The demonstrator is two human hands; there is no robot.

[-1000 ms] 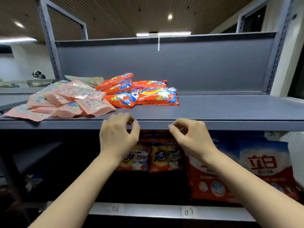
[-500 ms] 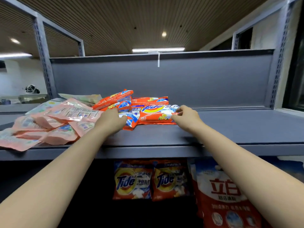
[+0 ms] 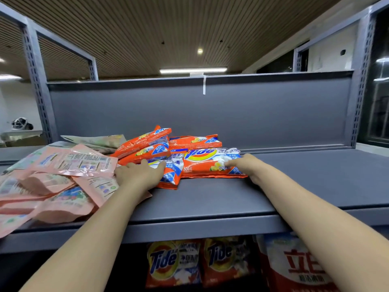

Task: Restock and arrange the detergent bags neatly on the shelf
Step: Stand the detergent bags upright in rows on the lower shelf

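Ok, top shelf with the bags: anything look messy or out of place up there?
Yes. The orange Tide bags lie in a loose overlapping heap, some tilted, not in rows. The pink pouches at the left sprawl across each other, and one overhangs the shelf edge. Nothing looks torn or spilled.

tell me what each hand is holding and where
Nothing is lifted. The left hand rests on a tilted Tide bag; the right hand touches the front Tide bag at its right end.

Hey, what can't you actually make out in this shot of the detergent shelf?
- Head view: how many orange Tide bags sit in the pile; they overlap.
- Left hand grip: fingertips blend into a bag.
- Pink pouches: print blurred, left ones cut by the edge.
- Lower-shelf bags: tops hidden by the shelf.
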